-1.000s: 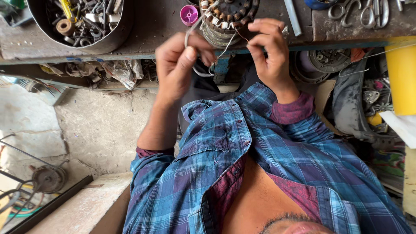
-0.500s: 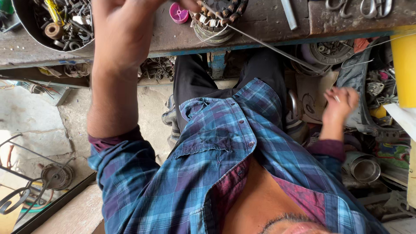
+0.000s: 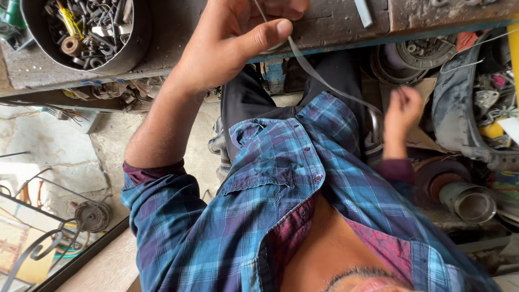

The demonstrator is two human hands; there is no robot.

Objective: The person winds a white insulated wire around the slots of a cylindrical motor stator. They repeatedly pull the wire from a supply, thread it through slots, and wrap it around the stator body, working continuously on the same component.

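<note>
The left hand (image 3: 232, 40) is raised over the table (image 3: 330, 21), its grip pinching a thin pale strip (image 3: 324, 81) between thumb and fingers. The strip runs slanting down across the table edge toward the right hand (image 3: 403, 111), which hangs lower beside the clutter under the table; it is blurred, and I cannot tell whether its grip closes on the strip's far end. The strip looks taut, so a hard pull could snap it or slide it out of the pinch. It also rubs the table edge, which could fray it. A bowl of small parts (image 3: 89, 32) sits near the left forearm, well within knocking range.
</note>
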